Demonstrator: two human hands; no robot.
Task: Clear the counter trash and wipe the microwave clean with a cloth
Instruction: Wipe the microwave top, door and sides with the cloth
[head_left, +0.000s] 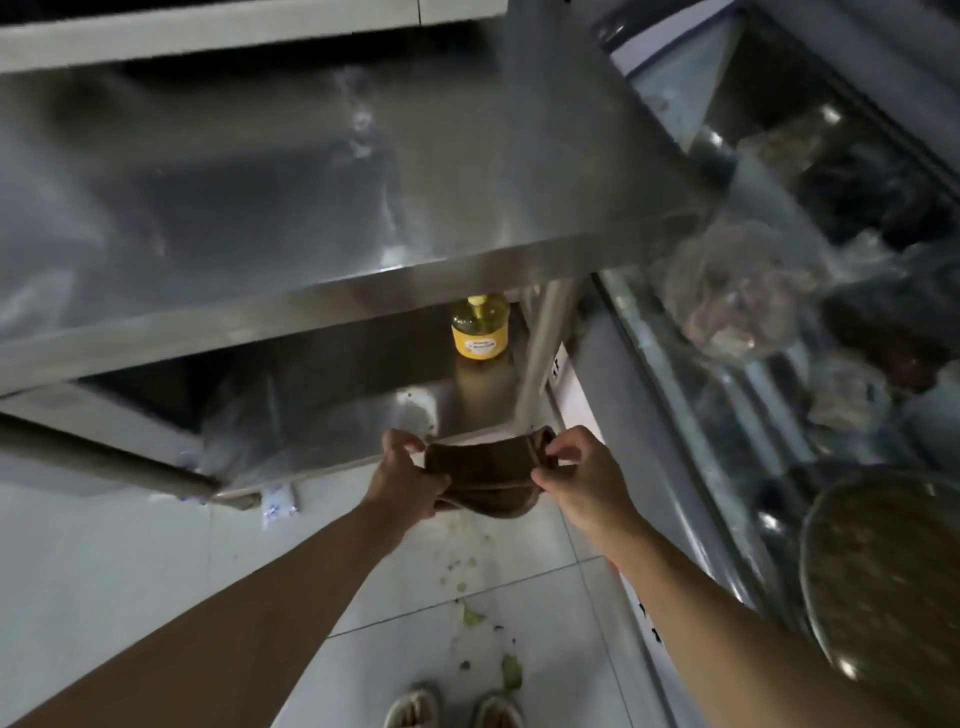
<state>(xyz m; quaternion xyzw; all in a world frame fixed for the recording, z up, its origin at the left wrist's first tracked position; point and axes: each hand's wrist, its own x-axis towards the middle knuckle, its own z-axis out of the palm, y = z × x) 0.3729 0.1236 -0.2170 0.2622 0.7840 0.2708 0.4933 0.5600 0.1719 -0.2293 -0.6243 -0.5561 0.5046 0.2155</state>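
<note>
Hands, left hand (402, 475) and right hand (574, 470), pinched the brown cloth (480, 465) taut below the steel counter (311, 208); you'd best fold it flat.

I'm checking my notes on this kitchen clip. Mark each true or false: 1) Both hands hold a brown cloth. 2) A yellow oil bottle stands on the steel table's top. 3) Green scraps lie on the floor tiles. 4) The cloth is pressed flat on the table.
1) True: the left hand and right hand pinch the brown cloth.
2) False: the yellow-labelled oil bottle stands on the lower shelf, under the steel table top.
3) True: green scraps lie on the tiles.
4) False: it hangs between the hands.
</note>
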